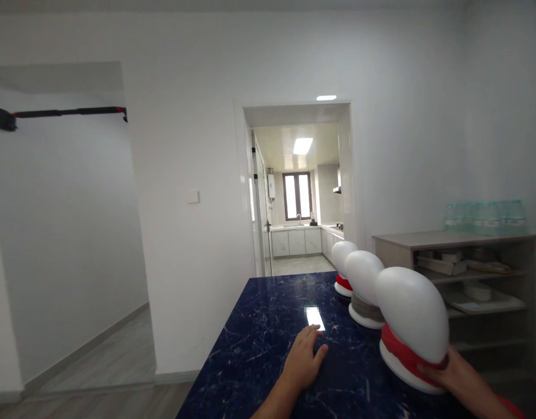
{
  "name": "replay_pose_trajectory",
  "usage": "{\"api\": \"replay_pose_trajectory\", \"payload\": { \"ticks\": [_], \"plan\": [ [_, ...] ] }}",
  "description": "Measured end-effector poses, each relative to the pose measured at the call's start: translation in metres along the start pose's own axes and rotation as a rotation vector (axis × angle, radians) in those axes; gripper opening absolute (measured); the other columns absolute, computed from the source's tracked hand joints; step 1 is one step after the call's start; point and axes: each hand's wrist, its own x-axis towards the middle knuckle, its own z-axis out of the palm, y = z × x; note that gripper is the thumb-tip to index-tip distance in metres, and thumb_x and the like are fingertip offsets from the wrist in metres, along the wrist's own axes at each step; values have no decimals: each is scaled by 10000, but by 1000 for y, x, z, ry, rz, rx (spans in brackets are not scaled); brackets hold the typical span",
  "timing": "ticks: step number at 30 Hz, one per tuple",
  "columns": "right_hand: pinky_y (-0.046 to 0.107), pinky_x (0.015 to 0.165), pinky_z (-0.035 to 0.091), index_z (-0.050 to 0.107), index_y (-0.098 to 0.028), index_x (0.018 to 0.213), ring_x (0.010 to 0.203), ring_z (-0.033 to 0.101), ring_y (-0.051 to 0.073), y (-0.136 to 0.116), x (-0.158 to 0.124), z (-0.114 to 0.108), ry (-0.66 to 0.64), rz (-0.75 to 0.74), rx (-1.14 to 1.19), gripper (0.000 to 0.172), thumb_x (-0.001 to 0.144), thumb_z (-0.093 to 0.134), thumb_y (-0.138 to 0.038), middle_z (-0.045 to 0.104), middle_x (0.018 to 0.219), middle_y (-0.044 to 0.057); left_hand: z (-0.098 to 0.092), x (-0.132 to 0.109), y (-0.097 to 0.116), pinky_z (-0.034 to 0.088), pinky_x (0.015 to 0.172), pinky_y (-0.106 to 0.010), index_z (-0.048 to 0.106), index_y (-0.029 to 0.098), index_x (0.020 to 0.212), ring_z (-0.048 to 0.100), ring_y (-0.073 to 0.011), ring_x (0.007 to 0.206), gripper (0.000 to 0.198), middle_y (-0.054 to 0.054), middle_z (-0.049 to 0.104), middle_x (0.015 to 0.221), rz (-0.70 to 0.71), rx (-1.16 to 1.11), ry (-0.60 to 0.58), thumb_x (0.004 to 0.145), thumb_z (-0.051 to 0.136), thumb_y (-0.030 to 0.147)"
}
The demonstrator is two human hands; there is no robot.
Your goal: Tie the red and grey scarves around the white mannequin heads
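Note:
On a dark blue marbled table, white egg-shaped mannequin heads stand in a row along the right side. Around the neck of the nearest head is a red cloth band. My right hand grips this band at the right, thumb in front; its other fingers are mostly hidden. My left hand is over the table, empty, fingers loosely extended, beside a bright white rectangle that may be glare or a lit screen. The middle head wears a grey-brown band, the far head a red one.
Right of the table stands a shelf unit holding boxes and trays, with several water bottles on top. Beyond the table's far edge a doorway opens into a kitchen. A white wall lies to the left.

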Motion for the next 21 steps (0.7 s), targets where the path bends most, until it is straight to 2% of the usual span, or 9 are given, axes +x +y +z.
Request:
{"api": "replay_pose_trajectory", "payload": {
  "ticks": [3,5,7,10,13,16,19,21],
  "plan": [
    [589,997,559,691,-302,1204,1165,703,494,1,-1,3,-19,1,-21,668,593,824,-537,778,1204,156,0,0,1,387,1271,-516,668,311,1292,510,-275,1472,357,-33,597,1563,8,-8,9,1027,533,509],
    [567,973,557,694,-337,1127,1164,699,493,3,-2,2,14,-21,-32,577,586,838,-477,769,1192,169,-1,0,1,397,1263,-508,667,309,1288,523,-272,1459,349,-36,602,1555,10,-12,10,1027,533,498],
    [546,957,558,680,-341,1110,1161,701,484,3,-4,-1,39,-42,-43,568,577,845,-446,759,1189,192,-2,-1,2,400,1260,-497,667,310,1281,529,-266,1450,336,-32,607,1547,8,-14,9,1025,537,485],
    [556,937,574,667,-296,1074,1100,724,486,-1,-8,-11,45,-10,-57,596,548,846,-513,776,1122,194,-1,-1,2,400,1260,-477,665,309,1277,531,-257,1446,332,-28,610,1541,7,-21,11,1023,543,484],
    [519,884,601,715,-286,1001,1044,752,465,-6,-13,-21,-32,54,-48,529,562,811,-564,813,1057,153,-1,0,1,395,1261,-472,662,300,1278,531,-256,1445,339,-34,610,1542,10,-19,9,1028,535,490],
    [457,862,606,789,-319,994,1021,773,422,-8,-16,-26,-91,74,-34,445,580,744,-475,838,1047,103,-1,0,2,397,1257,-472,666,298,1265,536,-256,1439,319,-35,616,1536,6,-17,2,1026,541,468],
    [428,808,608,819,-340,942,975,786,403,-14,-21,-25,-102,87,-39,415,563,675,-430,848,1011,68,-2,0,3,405,1250,-471,669,306,1257,545,-258,1426,308,-31,627,1517,14,-27,4,1016,561,465],
    [414,759,607,818,-346,923,942,790,397,-29,-28,-20,-98,87,-46,397,573,660,-448,850,981,54,-3,0,3,415,1241,-468,668,311,1262,558,-260,1407,314,-31,642,1493,33,-39,4,1003,587,468]
  ]
}}
